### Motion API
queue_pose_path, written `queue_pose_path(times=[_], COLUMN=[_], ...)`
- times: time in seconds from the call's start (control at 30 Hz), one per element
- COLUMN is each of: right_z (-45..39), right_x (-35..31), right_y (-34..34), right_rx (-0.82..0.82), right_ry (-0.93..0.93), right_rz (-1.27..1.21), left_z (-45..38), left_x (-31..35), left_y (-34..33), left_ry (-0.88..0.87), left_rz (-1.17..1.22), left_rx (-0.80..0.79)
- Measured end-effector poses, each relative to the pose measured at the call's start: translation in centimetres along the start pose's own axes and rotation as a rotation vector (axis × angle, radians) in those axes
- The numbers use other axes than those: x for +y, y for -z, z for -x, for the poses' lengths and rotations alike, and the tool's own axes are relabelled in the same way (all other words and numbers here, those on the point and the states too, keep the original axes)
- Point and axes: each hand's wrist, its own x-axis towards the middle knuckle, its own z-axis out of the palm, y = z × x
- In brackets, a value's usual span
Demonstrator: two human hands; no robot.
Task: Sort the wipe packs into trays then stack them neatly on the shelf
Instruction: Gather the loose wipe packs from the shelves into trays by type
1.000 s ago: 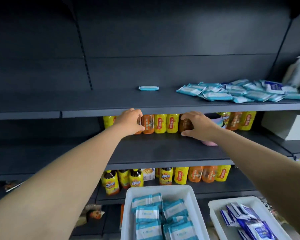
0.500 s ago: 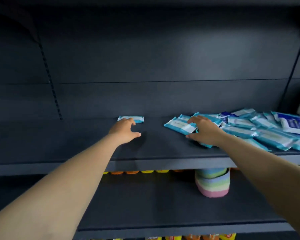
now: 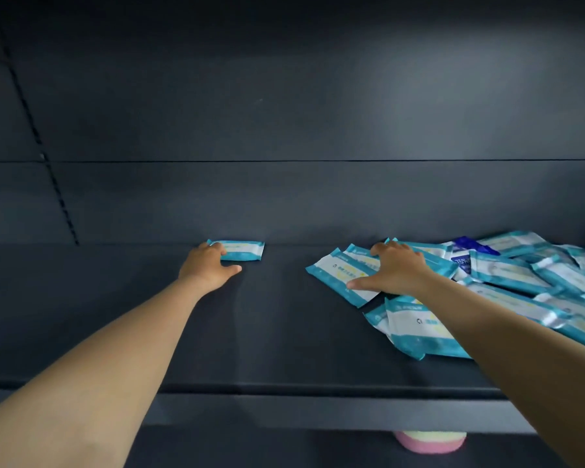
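A single teal-and-white wipe pack (image 3: 242, 250) lies at the back of the dark shelf (image 3: 277, 332). My left hand (image 3: 207, 265) reaches it, fingertips touching its left end, thumb spread out on the shelf. To the right sprawls a loose pile of wipe packs (image 3: 507, 285), mostly teal, with a dark blue pack (image 3: 465, 255) among them. My right hand (image 3: 394, 270) lies spread over the pile's leftmost teal pack (image 3: 338, 275), fingers on its far edge and thumb on its near part.
The shelf's grey back panel (image 3: 284, 130) rises straight behind the packs. A slotted upright (image 3: 38, 140) runs down at the left. Below the shelf's front lip (image 3: 284, 410) a pink and yellow striped object (image 3: 431, 440) peeks out.
The view rose from the lower shelves and white trays to this shelf and came closer. Both hands moved up and forward, the left onto the single pack, the right onto the pile.
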Motion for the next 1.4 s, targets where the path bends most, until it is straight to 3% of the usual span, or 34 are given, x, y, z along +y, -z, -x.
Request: queue_pose_path(times=[0.2,0.37,0.6,0.77,0.87,1.13,1.4], right_z=[-1.5,-3.3,-5.5,-7.2,-7.8,-8.6,-7.9], right_x=[-1.0,-1.9,-2.8,-3.5,-4.0,-3.9,-4.2], right_y=[-0.1,-0.6,-0.5,0.5,1.0,1.2,1.1], right_rx=[-0.090,-0.270,-0.384,-0.477,-0.523,-0.527,-0.556], right_ry=[0.050,0.105,0.067,0.049,0.014,0.018,-0.008], right_rz=[-0.166,-0.407,-0.317,-0.166,-0.051,-0.159,-0.497], left_z=[-2.6,-4.2,-5.7,-6.4,-7.0,-8.3,-8.3], left_x=[-1.4,-2.0,-2.0,-1.9,-2.2,-2.0,-2.0], left_y=[-1.6,-2.3,-2.6,-2.8,-2.8,-1.8,-1.2], left_ry=[0.073,0.133,0.166,0.246,0.280,0.394,0.458], left_rz=[0.083,0.172,0.246,0.464,0.524,0.558,0.665], left_rx=[0.100,0.139,0.152,0.182,0.157,0.022,-0.133])
